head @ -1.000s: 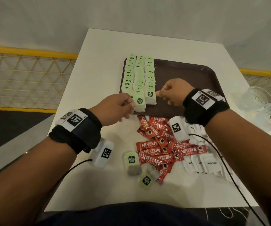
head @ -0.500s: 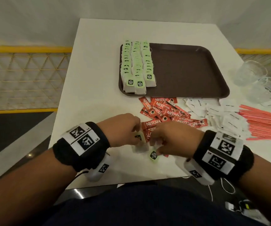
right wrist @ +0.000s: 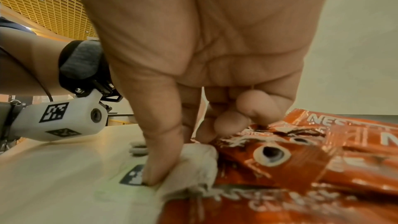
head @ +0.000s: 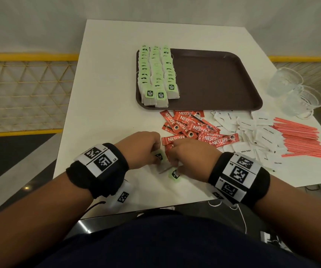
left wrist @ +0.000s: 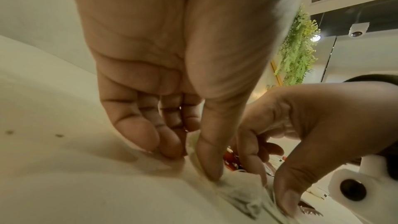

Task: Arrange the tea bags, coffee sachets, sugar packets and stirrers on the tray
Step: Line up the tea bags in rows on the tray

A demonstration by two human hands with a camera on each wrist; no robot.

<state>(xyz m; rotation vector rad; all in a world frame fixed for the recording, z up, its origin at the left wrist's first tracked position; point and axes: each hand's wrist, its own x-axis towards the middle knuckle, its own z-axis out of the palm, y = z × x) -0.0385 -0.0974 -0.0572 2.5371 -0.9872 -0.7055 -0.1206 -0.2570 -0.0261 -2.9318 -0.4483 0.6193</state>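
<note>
Three rows of green-tagged tea bags (head: 155, 74) fill the left side of the brown tray (head: 213, 84). Red coffee sachets (head: 194, 130), white sugar packets (head: 252, 136) and orange stirrers (head: 300, 140) lie loose on the table in front of the tray. Near the front edge my left hand (head: 153, 153) pinches a loose tea bag (left wrist: 243, 192) between thumb and fingers. Right beside it my right hand (head: 172, 165) has its thumb on a second tea bag (right wrist: 193, 164) with fingers curled behind; its green tag (head: 175, 174) sticks out below. Both bags lie on the table.
Two clear glasses (head: 295, 89) stand to the right of the tray. The tray's right two thirds are bare. A yellow mesh railing (head: 26, 89) runs past the table's left side. The table's front edge is just under my wrists.
One second ago both hands were at the tray's front tea bags. They pulled back to the two loose tea bags near the table's front edge and have stayed on them since.
</note>
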